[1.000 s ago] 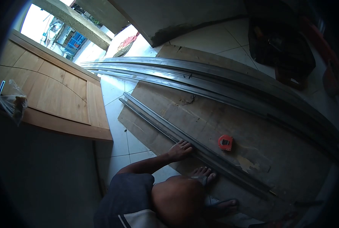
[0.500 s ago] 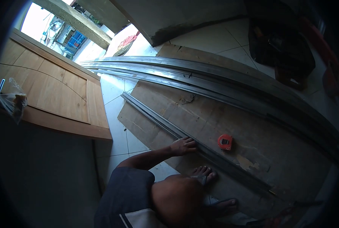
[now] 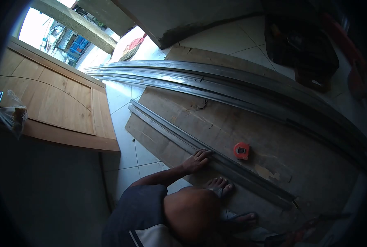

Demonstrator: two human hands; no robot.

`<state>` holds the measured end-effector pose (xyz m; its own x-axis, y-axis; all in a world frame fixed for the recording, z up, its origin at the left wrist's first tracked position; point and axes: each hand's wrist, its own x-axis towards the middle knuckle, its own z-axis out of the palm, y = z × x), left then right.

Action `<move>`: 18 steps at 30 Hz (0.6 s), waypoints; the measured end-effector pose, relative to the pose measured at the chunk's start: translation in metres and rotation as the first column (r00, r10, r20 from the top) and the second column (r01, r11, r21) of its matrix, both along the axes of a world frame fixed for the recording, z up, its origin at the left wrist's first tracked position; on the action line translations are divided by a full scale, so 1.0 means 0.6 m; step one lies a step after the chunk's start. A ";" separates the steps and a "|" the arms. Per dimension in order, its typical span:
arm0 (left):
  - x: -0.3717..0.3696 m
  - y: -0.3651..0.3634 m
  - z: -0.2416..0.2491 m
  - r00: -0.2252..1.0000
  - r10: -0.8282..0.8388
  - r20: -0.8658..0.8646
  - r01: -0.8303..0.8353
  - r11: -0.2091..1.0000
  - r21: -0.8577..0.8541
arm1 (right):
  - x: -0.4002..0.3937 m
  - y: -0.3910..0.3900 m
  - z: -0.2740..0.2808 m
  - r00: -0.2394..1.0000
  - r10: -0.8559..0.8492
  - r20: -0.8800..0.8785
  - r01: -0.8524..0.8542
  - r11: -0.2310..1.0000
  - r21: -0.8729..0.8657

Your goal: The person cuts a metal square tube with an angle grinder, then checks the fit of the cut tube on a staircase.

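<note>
Fingers [image 3: 203,153] of the left hand [image 3: 193,164] drape over metal channels [image 3: 159,126], likely steadying them; I cannot tell whether they pinch, nor the right hand's state.

A wooden door [image 3: 56,96] stands left, a clear plastic bag [image 3: 15,115] hanging by it; a reddish cloth [image 3: 135,44] lies far left.

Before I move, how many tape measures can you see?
1: the red tape measure, on the brown sheet, just across the metal channels from the left hand. The dark area at the right might hide others.
</note>
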<state>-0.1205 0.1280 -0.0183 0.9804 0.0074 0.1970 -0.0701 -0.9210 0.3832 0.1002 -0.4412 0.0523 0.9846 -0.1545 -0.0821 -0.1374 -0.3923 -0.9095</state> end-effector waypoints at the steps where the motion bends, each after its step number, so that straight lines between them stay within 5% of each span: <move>1: -0.002 -0.002 0.000 1.000 0.002 -0.004 -0.002 1.000 -0.004 | 0.000 -0.001 0.000 1.000 0.002 -0.001 -0.002 1.000 -0.004; 9: 0.020 0.010 0.025 0.988 -0.149 -0.029 0.152 0.970 0.188 | -0.002 -0.010 -0.001 1.000 0.029 0.008 -0.029 1.000 -0.005; 18: 0.033 0.034 0.043 0.975 -0.197 -0.106 0.211 0.965 0.155 | -0.018 -0.030 0.000 0.996 0.075 0.040 -0.074 0.997 -0.025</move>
<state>-0.1005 0.1482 0.0074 0.9713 -0.2199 0.0911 -0.2358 -0.9415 0.2408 0.0892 -0.4592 0.0522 0.9959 -0.0823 -0.0388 -0.0700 -0.4213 -0.9042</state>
